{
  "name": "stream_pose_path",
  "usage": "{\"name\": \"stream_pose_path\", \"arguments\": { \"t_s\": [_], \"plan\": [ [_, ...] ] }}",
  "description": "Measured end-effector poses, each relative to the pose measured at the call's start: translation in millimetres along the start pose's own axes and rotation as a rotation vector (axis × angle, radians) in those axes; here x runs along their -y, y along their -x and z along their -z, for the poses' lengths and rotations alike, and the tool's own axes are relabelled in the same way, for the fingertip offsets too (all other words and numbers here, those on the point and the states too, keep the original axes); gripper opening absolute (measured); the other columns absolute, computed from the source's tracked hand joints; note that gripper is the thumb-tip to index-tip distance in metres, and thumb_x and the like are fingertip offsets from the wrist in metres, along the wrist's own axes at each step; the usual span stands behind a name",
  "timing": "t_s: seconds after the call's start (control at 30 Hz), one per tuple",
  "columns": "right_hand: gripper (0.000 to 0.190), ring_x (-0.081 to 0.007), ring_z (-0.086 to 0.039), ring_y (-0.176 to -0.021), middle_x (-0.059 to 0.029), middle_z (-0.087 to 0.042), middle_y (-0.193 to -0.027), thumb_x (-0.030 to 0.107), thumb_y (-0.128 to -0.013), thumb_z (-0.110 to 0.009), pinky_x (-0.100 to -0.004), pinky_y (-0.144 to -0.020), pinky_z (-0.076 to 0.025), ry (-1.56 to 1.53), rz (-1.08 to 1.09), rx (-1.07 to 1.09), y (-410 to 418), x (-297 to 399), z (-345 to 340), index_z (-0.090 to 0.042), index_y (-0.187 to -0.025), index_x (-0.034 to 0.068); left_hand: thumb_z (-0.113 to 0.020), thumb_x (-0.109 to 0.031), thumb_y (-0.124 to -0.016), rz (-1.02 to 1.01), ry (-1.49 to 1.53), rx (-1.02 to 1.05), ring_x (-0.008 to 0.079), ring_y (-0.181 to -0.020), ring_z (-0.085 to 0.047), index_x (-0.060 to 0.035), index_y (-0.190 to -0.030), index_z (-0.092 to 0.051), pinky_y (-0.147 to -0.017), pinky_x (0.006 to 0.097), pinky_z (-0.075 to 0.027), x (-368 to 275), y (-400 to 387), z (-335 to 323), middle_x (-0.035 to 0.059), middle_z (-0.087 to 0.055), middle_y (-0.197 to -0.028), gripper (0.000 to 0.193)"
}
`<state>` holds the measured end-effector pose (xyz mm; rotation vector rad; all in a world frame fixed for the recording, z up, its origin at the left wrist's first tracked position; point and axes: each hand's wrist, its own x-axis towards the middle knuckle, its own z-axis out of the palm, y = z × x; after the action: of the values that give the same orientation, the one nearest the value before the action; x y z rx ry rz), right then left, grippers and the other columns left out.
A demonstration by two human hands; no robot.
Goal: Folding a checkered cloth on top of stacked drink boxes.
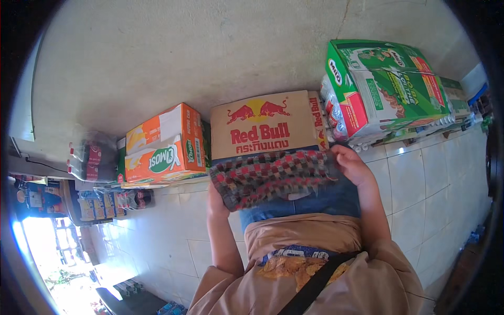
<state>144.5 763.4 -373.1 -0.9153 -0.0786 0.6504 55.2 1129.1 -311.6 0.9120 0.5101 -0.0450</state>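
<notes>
A checkered cloth [271,175] in red, black, grey and tan stretches between my two hands in front of my lap. My left hand [219,202] grips its left end, and the cloth covers most of those fingers. At the other end, my right hand [350,162] pinches the cloth's upper corner. Just beyond it stands a cardboard Red Bull carton [262,126] against the wall, its lower part hidden behind the cloth. The cloth is slightly blurred.
Left of the carton sits an orange Yomost carton [165,145], then shrink-wrapped cola bottles [92,157]. A green Milo carton [393,86] rests at the right beside packed bottles [334,110]. Pale tiles [413,177] cover the floor. Bright daylight enters at lower left.
</notes>
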Motion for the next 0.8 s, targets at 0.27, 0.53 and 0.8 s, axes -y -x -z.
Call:
{"name": "stream_pose_path", "arguments": {
  "t_s": [0.27,0.53,0.8],
  "plan": [
    [0.067,-0.0202,-0.050,-0.113,-0.0076,-0.049,-0.128,-0.005,-0.072,-0.069,-0.0326,-0.094,-0.043,0.267,0.043,-0.069,-3.9,34.2,-58.9,-0.039,-0.130,0.008,-0.039,-0.047,-0.095,-0.146,-0.326,-0.289,0.0213,-0.108,-0.054,-0.0057,-0.123,-0.050,-0.093,0.0368,-0.043,-8.0,-2.9,9.5,0.0085,-0.056,-0.118,0.051],
    [0.045,-0.0332,-0.059,-0.098,-0.0168,-0.062,-0.105,0.015,-0.073,-0.071,-0.0389,-0.083,-0.047,1.418,0.015,0.367,3.9,48.9,-53.1,-0.056,-0.114,0.006,-0.035,-0.032,-0.096,0.175,-0.519,-0.391,0.0199,-0.084,-0.060,-0.0092,-0.119,-0.055,-0.074,0.0328,-0.047,17.9,10.6,44.9,0.0100,-0.064,-0.093,0.038],
    [0.020,-0.0281,-0.055,-0.093,-0.0096,-0.052,-0.097,0.005,-0.070,-0.069,-0.0368,-0.080,-0.044,1.498,0.468,0.046,-36.0,73.8,-103.5,-0.061,-0.089,0.005,-0.049,0.006,-0.084,-0.371,-0.320,-0.245,0.0169,-0.095,-0.059,-0.0096,-0.135,-0.039,-0.084,0.0295,-0.046,-45.7,15.3,-12.3,0.0121,-0.060,-0.105,0.053]
  ]
}}
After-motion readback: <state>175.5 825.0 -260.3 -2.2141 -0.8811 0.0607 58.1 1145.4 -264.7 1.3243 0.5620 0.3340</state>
